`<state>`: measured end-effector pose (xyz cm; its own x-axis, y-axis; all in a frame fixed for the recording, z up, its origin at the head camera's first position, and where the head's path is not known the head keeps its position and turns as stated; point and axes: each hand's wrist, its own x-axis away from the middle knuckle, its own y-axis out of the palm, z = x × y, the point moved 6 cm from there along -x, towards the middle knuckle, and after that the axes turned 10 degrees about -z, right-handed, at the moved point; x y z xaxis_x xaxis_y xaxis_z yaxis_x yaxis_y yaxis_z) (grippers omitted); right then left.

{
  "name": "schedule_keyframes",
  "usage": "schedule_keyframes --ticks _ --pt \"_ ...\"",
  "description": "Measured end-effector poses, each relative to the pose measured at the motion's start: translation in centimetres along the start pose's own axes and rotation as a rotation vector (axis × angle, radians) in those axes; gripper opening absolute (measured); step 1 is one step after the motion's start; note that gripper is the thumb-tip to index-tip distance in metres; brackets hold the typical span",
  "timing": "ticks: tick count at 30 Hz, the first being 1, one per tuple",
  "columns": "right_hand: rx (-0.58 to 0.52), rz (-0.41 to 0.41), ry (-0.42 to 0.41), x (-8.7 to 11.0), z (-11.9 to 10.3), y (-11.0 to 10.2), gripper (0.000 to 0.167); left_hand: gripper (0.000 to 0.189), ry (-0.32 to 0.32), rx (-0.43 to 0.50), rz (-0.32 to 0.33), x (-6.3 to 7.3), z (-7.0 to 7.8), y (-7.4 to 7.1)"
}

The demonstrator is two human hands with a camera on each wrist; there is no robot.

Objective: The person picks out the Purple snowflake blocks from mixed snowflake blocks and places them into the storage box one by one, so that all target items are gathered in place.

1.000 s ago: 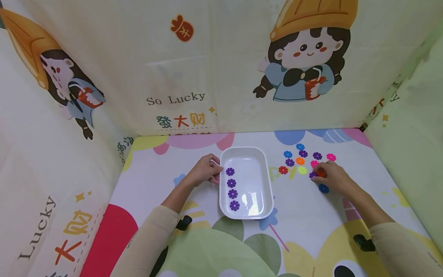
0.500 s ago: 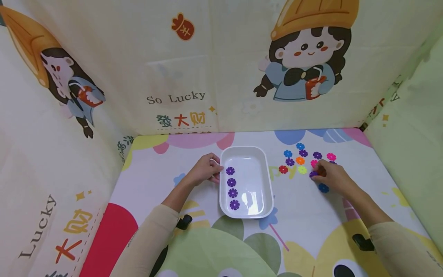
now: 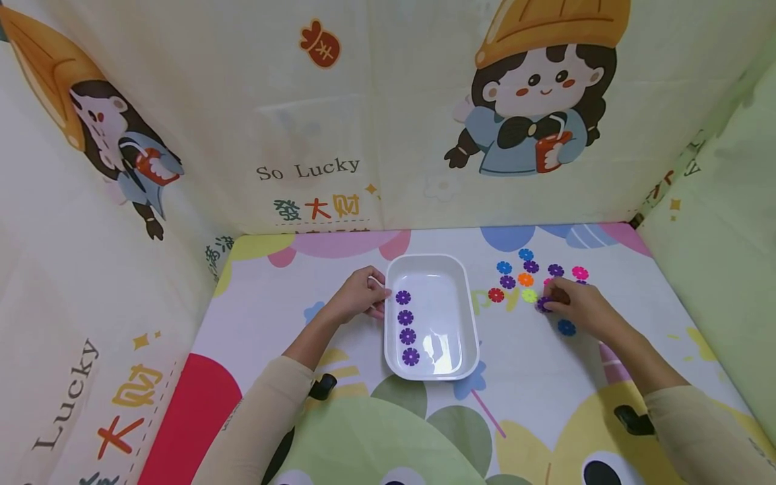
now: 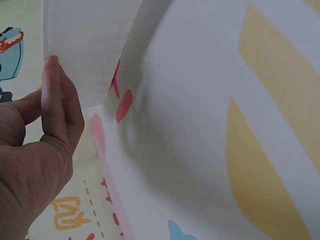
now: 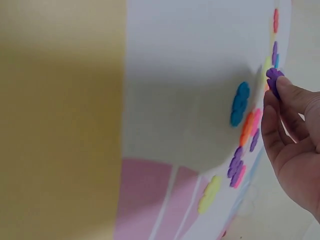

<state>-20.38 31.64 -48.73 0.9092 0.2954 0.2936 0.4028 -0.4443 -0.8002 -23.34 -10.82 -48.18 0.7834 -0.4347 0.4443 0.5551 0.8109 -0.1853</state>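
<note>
A white rectangular tray [image 3: 445,306] lies on the table, with a column of several purple snowflake discs [image 3: 405,317] along its left side. My left hand [image 3: 359,298] holds the tray's left rim between thumb and fingers; the left wrist view shows these fingers [image 4: 52,100] against the tray's outer wall. Over the loose pieces on the right, my right hand [image 3: 578,308] pinches a purple snowflake disc [image 5: 273,79] by its edge, lifted off the table in the right wrist view. Some pieces beneath this hand are partly hidden.
Loose snowflake discs lie right of the tray, among them red [image 3: 496,295], yellow [image 3: 529,296], orange [image 3: 525,279] and pink [image 3: 580,273] ones. A blue disc [image 3: 566,328] lies nearest me. Printed cloth walls [image 3: 412,135] enclose the table's back and sides.
My right hand has shifted slightly left with the purple disc between its fingertips. An orange-red disc seen under that hand earlier is now covered in the head view. My left hand stays on the tray.
</note>
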Motion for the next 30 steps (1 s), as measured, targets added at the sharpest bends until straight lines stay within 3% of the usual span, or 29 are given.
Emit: schedule_keyframes --ticks 16,30 --pt "-0.017 0.053 -0.148 0.2 -5.7 -1.2 0.018 0.03 -0.006 -0.01 0.004 0.0 0.1 0.0" --pt "-0.063 -0.009 -0.261 -1.3 -10.5 0.1 0.014 0.029 -0.007 -0.014 0.004 0.0 0.1 0.0"
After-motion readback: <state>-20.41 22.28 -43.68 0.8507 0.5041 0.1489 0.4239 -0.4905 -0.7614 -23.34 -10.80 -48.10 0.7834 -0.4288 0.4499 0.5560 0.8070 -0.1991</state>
